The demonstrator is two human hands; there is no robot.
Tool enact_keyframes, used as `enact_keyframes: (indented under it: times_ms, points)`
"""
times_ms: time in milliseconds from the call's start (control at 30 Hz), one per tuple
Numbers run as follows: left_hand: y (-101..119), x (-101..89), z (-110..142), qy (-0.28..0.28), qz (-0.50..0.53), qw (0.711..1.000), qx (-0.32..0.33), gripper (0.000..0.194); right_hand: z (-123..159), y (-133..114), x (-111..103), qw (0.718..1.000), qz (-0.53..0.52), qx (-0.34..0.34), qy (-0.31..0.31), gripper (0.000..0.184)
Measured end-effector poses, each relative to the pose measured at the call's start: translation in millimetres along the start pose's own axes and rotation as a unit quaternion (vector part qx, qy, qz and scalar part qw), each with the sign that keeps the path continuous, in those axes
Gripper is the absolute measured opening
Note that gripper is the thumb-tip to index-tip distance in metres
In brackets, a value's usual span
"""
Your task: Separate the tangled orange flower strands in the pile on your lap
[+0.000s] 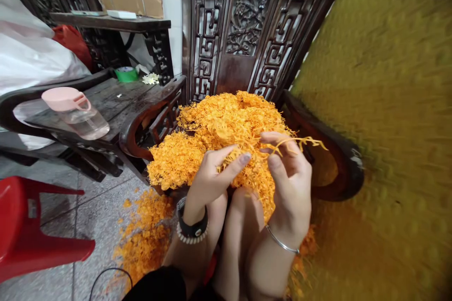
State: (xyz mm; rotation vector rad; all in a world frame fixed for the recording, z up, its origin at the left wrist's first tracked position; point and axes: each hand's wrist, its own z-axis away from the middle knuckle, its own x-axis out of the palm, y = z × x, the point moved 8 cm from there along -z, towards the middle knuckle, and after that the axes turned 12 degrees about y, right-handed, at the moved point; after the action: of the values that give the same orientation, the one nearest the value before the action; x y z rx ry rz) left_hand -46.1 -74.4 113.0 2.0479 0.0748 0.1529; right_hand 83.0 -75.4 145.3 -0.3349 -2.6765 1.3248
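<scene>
A big heap of thin orange strands [219, 127] is piled on the seat of a dark carved wooden chair [247, 28] in front of me. My left hand [212, 176], with a black watch and a bead bracelet on the wrist, is closed on a clump at the heap's near edge. My right hand [289, 178], wearing a thin silver bangle, pinches a few long orange strands [300, 142] that stick out to the right. Both hands sit above my knees.
More orange bits [144, 235] lie on the tiled floor. A pink-lidded clear jug [76, 113] lies on a dark wooden seat at left, with a green tape roll [126, 74] behind. A red plastic stool [31, 225] stands lower left. A blurred yellow-green mass [388, 127] fills the right.
</scene>
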Motion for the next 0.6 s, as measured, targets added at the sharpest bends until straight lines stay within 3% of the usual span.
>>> enact_keyframes:
  times_ms: [100, 233, 300, 400, 500, 600]
  points:
    - [3.2, 9.9, 9.9, -0.142, -0.042, 0.988, 0.039, 0.029, 7.9, 3.5, 13.1, 0.994, -0.033, 0.040, -0.101, 0.026]
    - [8.6, 7.5, 17.4, -0.182, -0.026, 0.980, 0.074, 0.030, 21.6, 8.2, 24.6, 0.983, -0.066, 0.122, -0.121, 0.027]
    - [14.0, 3.3, 18.2, -0.161, 0.008, 0.983, 0.088, 0.032, 28.6, 7.3, 33.1, 0.969, -0.117, 0.160, -0.149, 0.032]
    - [21.7, -3.8, 17.2, -0.075, 0.047, 0.990, 0.113, 0.034, 34.9, 0.6, 42.1, 0.941, -0.227, 0.192, -0.159, 0.036]
    - [24.9, -3.9, 18.2, 0.027, 0.078, 0.986, 0.144, 0.036, 36.6, -2.7, 43.2, 0.907, -0.348, 0.221, -0.085, 0.033]
    - [16.5, 4.9, 18.5, 0.088, 0.110, 0.982, 0.122, 0.041, 37.4, -1.1, 40.3, 0.883, -0.411, 0.228, 0.003, 0.029]
